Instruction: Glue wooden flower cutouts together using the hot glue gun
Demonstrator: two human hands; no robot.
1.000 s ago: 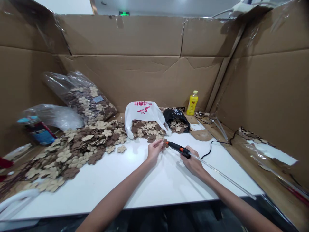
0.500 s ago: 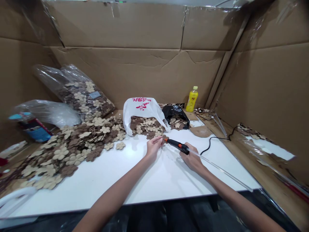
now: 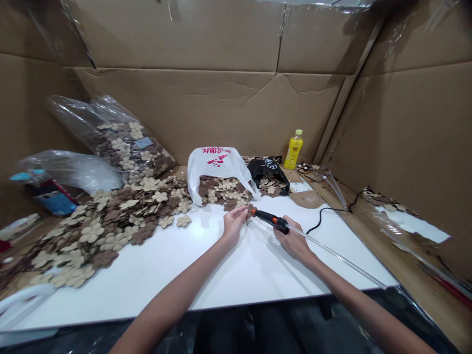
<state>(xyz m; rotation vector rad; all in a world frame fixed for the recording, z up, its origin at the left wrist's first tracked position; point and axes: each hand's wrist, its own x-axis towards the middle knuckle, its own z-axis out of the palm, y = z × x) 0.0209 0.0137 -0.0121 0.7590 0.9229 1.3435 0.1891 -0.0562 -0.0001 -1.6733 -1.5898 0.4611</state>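
Note:
My left hand (image 3: 234, 226) pinches a small brown felt flower (image 3: 251, 211) at its fingertips. My right hand (image 3: 293, 243) grips a black and orange hot glue pen (image 3: 271, 220), its tip right at that flower. A long clear glue stick (image 3: 337, 256) runs from the pen's back end toward the lower right, over the white table (image 3: 228, 278). To the left of my hands lies a wide heap of brown and beige felt flowers (image 3: 121, 221). The flower's far side is partly hidden by my fingers.
A white plastic bag (image 3: 217, 164) and a black bag (image 3: 263, 169) hold more flowers behind my hands. A clear bag of flowers (image 3: 125, 147) lies back left, and a yellow bottle (image 3: 293, 150) stands back right. A black cord (image 3: 326, 216) crosses the table's right side. Cardboard walls surround the table.
The whole scene has shifted slightly up in view as my head moved. My hands stay close together, with the pen tip still at the flower.

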